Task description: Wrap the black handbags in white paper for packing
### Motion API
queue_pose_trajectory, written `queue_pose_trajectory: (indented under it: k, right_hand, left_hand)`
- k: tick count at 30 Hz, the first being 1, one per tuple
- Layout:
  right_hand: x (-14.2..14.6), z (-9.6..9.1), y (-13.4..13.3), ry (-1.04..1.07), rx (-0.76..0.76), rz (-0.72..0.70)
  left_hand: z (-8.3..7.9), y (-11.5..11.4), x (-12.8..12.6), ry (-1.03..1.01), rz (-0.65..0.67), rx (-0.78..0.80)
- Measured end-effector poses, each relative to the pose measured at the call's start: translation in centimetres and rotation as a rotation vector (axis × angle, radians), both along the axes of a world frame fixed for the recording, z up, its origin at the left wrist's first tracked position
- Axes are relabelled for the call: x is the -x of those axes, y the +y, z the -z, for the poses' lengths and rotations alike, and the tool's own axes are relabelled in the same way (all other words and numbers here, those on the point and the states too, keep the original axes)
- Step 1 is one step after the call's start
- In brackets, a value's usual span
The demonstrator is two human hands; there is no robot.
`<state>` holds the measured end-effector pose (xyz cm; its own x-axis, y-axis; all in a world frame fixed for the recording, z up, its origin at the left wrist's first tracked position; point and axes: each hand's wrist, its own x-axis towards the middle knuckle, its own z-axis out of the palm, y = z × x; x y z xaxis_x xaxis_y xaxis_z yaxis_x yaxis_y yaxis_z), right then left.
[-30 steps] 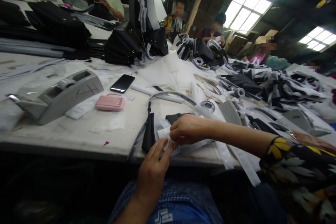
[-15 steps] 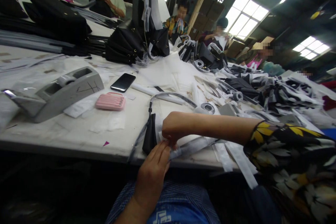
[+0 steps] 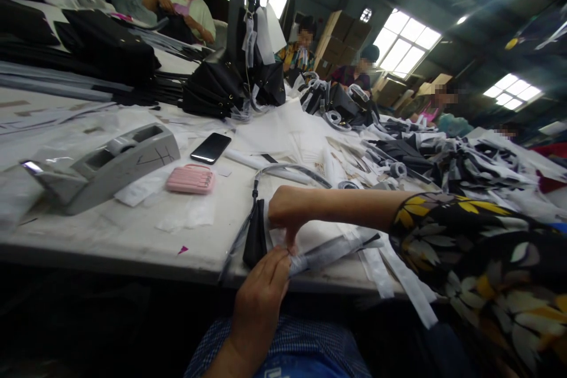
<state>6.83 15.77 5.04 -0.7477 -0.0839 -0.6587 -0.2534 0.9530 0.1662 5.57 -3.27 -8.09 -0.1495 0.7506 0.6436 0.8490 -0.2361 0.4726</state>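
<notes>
A dark strap (image 3: 330,253), wrapped in translucent white film, lies along the table's front edge. My left hand (image 3: 261,286) is closed on its near end, fingers pressed together. Directly above, my right hand (image 3: 287,209) is bent into a fist with the thumb pointing down onto the wrap at the left fingertips. The two hands touch or nearly touch there, and the exact pinch is hidden. Just left of them stands a small black bag (image 3: 255,237), partly covered by my hands. Its film-wrapped handle (image 3: 295,167) arches up behind my right wrist.
Left on the table are a grey tape dispenser (image 3: 119,162), a black phone (image 3: 210,147) and a pink case-like block (image 3: 190,179). White film strips (image 3: 410,283) hang over the front edge at right. Black bags (image 3: 212,85) and wrapped straps pile up behind. Several people work across the table.
My right hand has lifted slightly from the left fingertips, its thumb now showing downward. The left hand stays on the wrapped strap. The whole view has shifted a little.
</notes>
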Motion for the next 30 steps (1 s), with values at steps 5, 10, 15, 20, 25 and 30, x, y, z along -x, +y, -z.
queue_pose_trajectory:
  k: [5, 10, 15, 20, 25, 30]
  right_hand:
    - [-0.1, 0.1, 1.3, 0.043, 0.041, 0.102]
    - [-0.2, 0.8, 3.0, 0.034, 0.159, 0.311]
    - [-0.3, 2.8, 5.9, 0.03, 0.264, 0.533]
    - [-0.8, 4.9, 8.8, 0.037, 0.627, 0.772]
    - [-2.8, 4.7, 8.9, 0.204, 0.683, 0.929]
    - [-5.5, 4.4, 5.5, 0.346, 0.582, 0.922]
  left_hand:
    - [0.1, 0.0, 0.0, -0.004, 0.001, 0.006]
    - [0.3, 0.0, -0.2, -0.003, -0.008, 0.01]
    - [0.4, 0.0, -0.2, 0.022, -0.023, 0.01]
    - [0.3, 0.0, -0.1, 0.065, -0.031, 0.005]
    - [0.9, -0.1, 0.1, 0.101, -0.023, 0.0]
    - [1.6, -0.3, 0.1, 0.101, -0.009, 0.003]
